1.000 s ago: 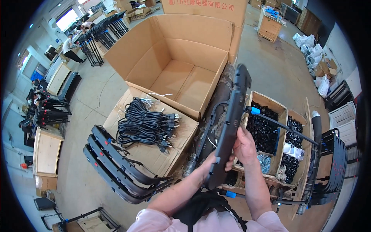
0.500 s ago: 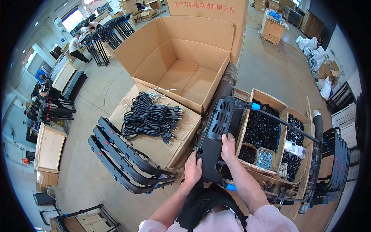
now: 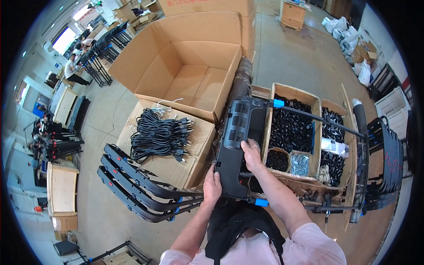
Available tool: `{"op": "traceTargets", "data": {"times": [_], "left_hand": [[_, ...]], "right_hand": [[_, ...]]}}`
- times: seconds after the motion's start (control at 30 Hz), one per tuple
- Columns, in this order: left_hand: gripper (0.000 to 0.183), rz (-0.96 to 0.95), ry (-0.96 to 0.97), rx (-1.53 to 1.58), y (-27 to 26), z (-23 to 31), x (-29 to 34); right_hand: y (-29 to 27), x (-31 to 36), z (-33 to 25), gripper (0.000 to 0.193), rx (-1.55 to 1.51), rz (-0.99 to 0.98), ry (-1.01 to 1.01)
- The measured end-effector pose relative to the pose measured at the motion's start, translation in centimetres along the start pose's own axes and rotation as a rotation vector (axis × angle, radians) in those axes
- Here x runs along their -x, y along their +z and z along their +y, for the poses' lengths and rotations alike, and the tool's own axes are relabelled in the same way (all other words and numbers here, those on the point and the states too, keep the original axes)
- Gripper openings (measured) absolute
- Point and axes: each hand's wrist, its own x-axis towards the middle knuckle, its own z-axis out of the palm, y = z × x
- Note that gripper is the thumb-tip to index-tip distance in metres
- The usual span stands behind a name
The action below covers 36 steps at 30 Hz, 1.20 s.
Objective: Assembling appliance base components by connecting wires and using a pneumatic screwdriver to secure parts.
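A long black plastic cover with vent slots (image 3: 236,128) lies lengthwise in front of me, joined to a black tube frame with blue end pieces. My left hand (image 3: 212,187) is against its left edge near the close end, with fingertips pointing away from me. My right hand (image 3: 251,154) holds the opposite edge, a little farther up, just below the vents. The cover sits between the two hands; their undersides are hidden.
Left of the cover, bundled black power cords (image 3: 161,134) lie on a carton (image 3: 198,154) beside several curved black frames (image 3: 132,187). Behind is an open cardboard box (image 3: 194,84). Wooden bins (image 3: 318,132) on the right hold black parts and screws (image 3: 299,164).
My view has turned slightly, so the surroundings sit farther left and higher. Both hands stay at the cover's edges, the left now more along its side.
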Motion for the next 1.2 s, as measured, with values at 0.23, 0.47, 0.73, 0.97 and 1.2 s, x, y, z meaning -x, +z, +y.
{"op": "traceTargets", "data": {"times": [0.23, 0.47, 0.73, 0.97, 1.2], "left_hand": [[0.025, -0.035, 0.238, 0.012, -2.4, 4.5, 2.5], [0.014, -0.904, 0.184, -0.032, 3.9, -0.1, 10.2], [0.022, -0.42, 0.521, -0.358, 20.1, -2.9, 5.7], [0.054, -0.817, 0.32, -0.559, 24.0, -2.7, 2.8], [0.063, -0.979, 0.314, -0.813, 24.0, -3.0, 2.7]], "right_hand": [[-11.9, 6.2, -9.5, 0.043, 0.097, 0.113, 0.025], [-21.5, 25.6, -11.7, 0.03, 0.228, -0.412, 0.51], [-26.9, 25.2, 13.7, 0.026, -0.375, 0.293, 0.679], [-26.0, 14.3, 18.9, 0.034, -0.758, 0.709, 0.513], [-25.2, 11.1, 16.6, 0.024, -0.533, 1.218, 0.486]]}}
